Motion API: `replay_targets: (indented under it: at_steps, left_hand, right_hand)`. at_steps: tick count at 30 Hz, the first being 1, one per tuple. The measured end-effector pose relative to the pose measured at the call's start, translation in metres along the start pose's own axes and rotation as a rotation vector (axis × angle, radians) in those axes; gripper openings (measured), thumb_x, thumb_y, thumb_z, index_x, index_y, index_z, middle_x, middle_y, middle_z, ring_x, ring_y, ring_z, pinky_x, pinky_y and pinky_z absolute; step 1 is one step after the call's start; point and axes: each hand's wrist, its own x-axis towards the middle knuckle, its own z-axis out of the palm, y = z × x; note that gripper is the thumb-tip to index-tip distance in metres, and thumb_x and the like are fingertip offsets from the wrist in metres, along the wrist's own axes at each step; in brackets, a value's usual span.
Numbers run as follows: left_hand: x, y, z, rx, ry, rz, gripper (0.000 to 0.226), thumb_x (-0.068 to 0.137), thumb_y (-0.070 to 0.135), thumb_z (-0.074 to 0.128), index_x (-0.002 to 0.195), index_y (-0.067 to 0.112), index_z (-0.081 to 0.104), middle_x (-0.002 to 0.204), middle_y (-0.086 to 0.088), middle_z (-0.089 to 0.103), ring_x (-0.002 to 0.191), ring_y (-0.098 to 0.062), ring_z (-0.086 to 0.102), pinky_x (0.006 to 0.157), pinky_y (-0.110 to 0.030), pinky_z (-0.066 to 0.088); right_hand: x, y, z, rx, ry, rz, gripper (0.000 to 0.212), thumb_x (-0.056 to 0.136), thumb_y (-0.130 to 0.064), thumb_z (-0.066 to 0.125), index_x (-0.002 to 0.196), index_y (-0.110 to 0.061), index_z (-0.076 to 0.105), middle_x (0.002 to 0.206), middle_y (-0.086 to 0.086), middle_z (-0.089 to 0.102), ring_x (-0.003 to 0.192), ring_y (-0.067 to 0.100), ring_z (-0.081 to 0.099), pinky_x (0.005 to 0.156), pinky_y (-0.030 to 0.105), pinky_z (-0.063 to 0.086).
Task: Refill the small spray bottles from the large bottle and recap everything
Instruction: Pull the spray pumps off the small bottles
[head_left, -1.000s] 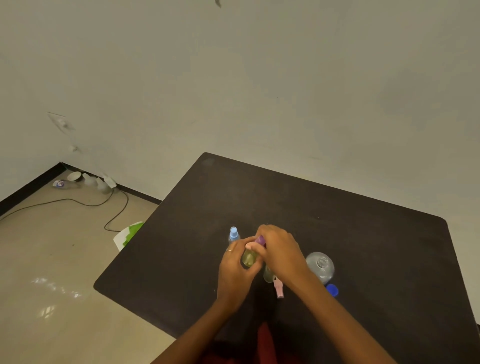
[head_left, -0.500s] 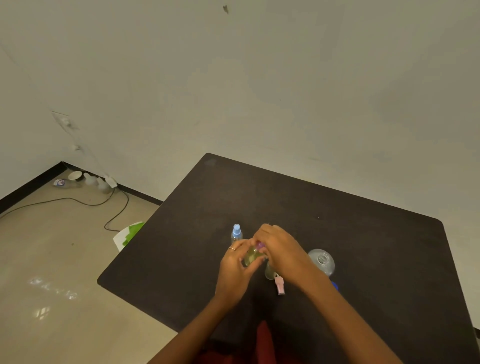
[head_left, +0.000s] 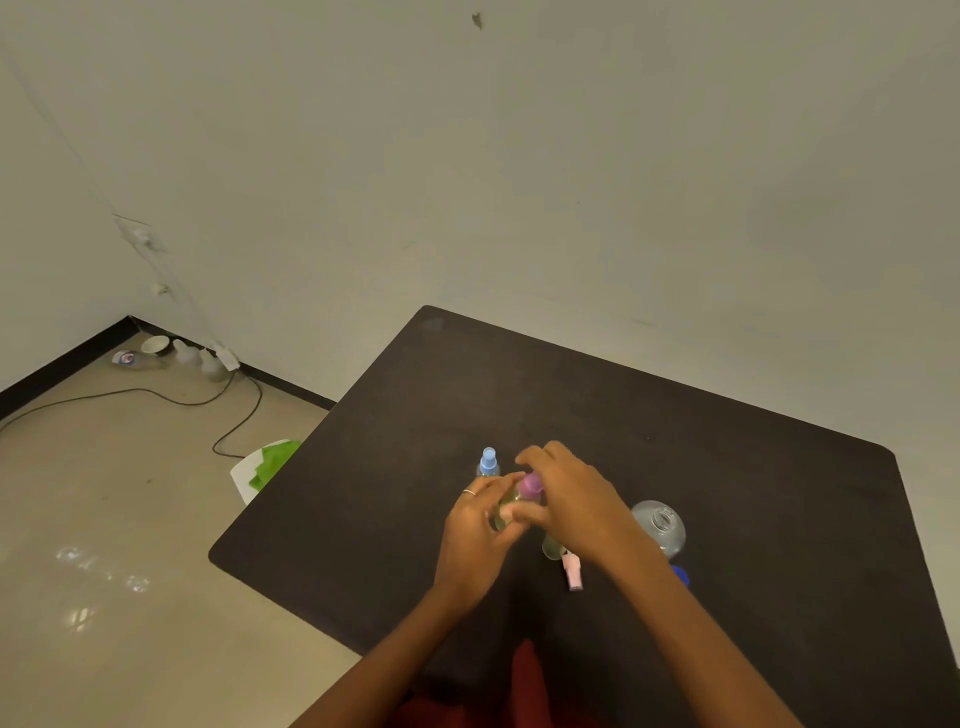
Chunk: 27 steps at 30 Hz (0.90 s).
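Down in the lower middle of the frame, both hands meet over a small spray bottle with yellowish liquid above the dark bench. The left hand has its grip wrapped round the bottle's body, a ring showing on one finger. The right hand comes over the top, its fingers curled round the purple spray cap that sits on the bottle's neck – so both grips are clamped, one on the body and one on the cap.

Just up and left of the hands stands another small bottle with a blue spray cap, upright on the bench. Tucked under the right wrist is a third small bottle, mostly hidden, and just below it a pink spray cap lies on its side on the bench. To the right, the large clear bottle stands with its mouth open, and a blue lid peeks out beside the right forearm, just below that bottle.

Off the bench on the left – a green-and-white item on the floor by the bench edge, a black cable snaking across the floor, and some bottles and a bowl in the corner at the far left.
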Motion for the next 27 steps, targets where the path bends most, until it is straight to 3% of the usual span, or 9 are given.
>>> replay_targets:
  at_steps: [4, 6, 10, 13, 16, 20, 23, 25, 27]
  left_hand:
    - [0.001, -0.001, -0.002, 0.019, -0.019, 0.030, 0.039, 0.078, 0.042, 0.060, 0.116, 0.032, 0.060, 0.105, 0.018, 0.061, 0.100, -0.006, 0.060, 0.086, -0.034, 0.054]
    - [0.001, -0.002, -0.003, 0.007, -0.019, 0.017, 0.038, 0.078, 0.044, 0.059, 0.113, 0.028, 0.062, 0.102, 0.014, 0.062, 0.096, -0.007, 0.061, 0.082, -0.037, 0.054]
    - [0.004, -0.003, -0.010, 0.013, -0.040, 0.040, 0.036, 0.080, 0.041, 0.060, 0.115, 0.032, 0.060, 0.107, 0.014, 0.062, 0.101, -0.006, 0.060, 0.085, -0.033, 0.054]
    - [0.005, -0.001, -0.011, -0.002, -0.059, 0.026, 0.039, 0.079, 0.042, 0.060, 0.116, 0.032, 0.060, 0.106, 0.016, 0.062, 0.101, -0.007, 0.060, 0.085, -0.033, 0.053]
    - [0.004, -0.003, -0.012, -0.011, -0.083, 0.006, 0.041, 0.078, 0.044, 0.060, 0.116, 0.028, 0.061, 0.104, 0.011, 0.063, 0.099, -0.008, 0.061, 0.085, -0.036, 0.053]
    - [0.006, -0.001, -0.013, -0.013, -0.126, 0.010, 0.042, 0.079, 0.044, 0.060, 0.116, 0.025, 0.061, 0.106, 0.010, 0.063, 0.101, -0.008, 0.061, 0.086, -0.034, 0.053]
    - [0.005, -0.002, -0.012, 0.010, -0.153, -0.009, 0.039, 0.077, 0.043, 0.061, 0.111, 0.023, 0.062, 0.101, 0.009, 0.064, 0.096, -0.008, 0.061, 0.084, -0.035, 0.054]
    - [0.002, -0.003, -0.013, 0.010, -0.166, -0.020, 0.037, 0.077, 0.041, 0.062, 0.111, 0.025, 0.061, 0.101, 0.008, 0.064, 0.094, -0.007, 0.061, 0.083, -0.035, 0.054]
    - [0.001, -0.005, -0.015, 0.012, -0.176, -0.015, 0.040, 0.079, 0.039, 0.063, 0.115, 0.023, 0.060, 0.105, 0.007, 0.065, 0.097, -0.007, 0.061, 0.084, -0.034, 0.054]
  right_hand:
    - [0.007, -0.005, 0.002, -0.120, -0.017, 0.041, 0.015, 0.092, -0.024, 0.054, 0.104, -0.017, 0.056, 0.098, -0.001, 0.051, 0.079, 0.013, 0.049, 0.064, 0.020, 0.035]
    - [0.005, -0.008, 0.000, -0.101, -0.021, -0.007, 0.017, 0.089, -0.017, 0.057, 0.106, -0.017, 0.058, 0.095, -0.004, 0.046, 0.079, 0.012, 0.047, 0.058, 0.016, 0.029]
    - [0.002, -0.010, 0.000, 0.038, 0.027, 0.066, 0.030, 0.090, -0.030, 0.059, 0.117, -0.019, 0.053, 0.107, -0.002, 0.053, 0.090, 0.013, 0.053, 0.068, 0.019, 0.037]
    - [0.005, -0.010, 0.001, -0.045, -0.001, 0.123, 0.020, 0.093, -0.030, 0.053, 0.109, -0.018, 0.057, 0.106, 0.000, 0.057, 0.080, 0.010, 0.049, 0.066, 0.021, 0.036]
    - [0.001, -0.011, 0.001, 0.012, 0.023, 0.069, 0.020, 0.089, -0.022, 0.058, 0.109, -0.020, 0.057, 0.106, -0.003, 0.054, 0.084, 0.011, 0.050, 0.070, 0.023, 0.041]
    - [0.000, -0.009, 0.001, 0.068, 0.058, 0.170, 0.028, 0.087, -0.038, 0.061, 0.106, -0.017, 0.058, 0.094, -0.004, 0.055, 0.086, 0.015, 0.057, 0.073, 0.027, 0.047]
    - [-0.003, -0.006, 0.005, 0.048, 0.028, 0.130, 0.014, 0.088, -0.020, 0.060, 0.102, -0.019, 0.061, 0.095, -0.007, 0.051, 0.089, 0.013, 0.056, 0.072, 0.022, 0.043]
    - [-0.008, -0.006, 0.008, 0.083, 0.021, 0.088, 0.023, 0.086, -0.014, 0.062, 0.108, -0.021, 0.060, 0.103, -0.006, 0.053, 0.098, 0.014, 0.055, 0.080, 0.026, 0.046]
    - [-0.012, -0.007, 0.010, 0.149, 0.075, 0.111, 0.035, 0.087, -0.025, 0.062, 0.121, -0.022, 0.053, 0.114, -0.005, 0.053, 0.105, 0.015, 0.054, 0.084, 0.030, 0.047]
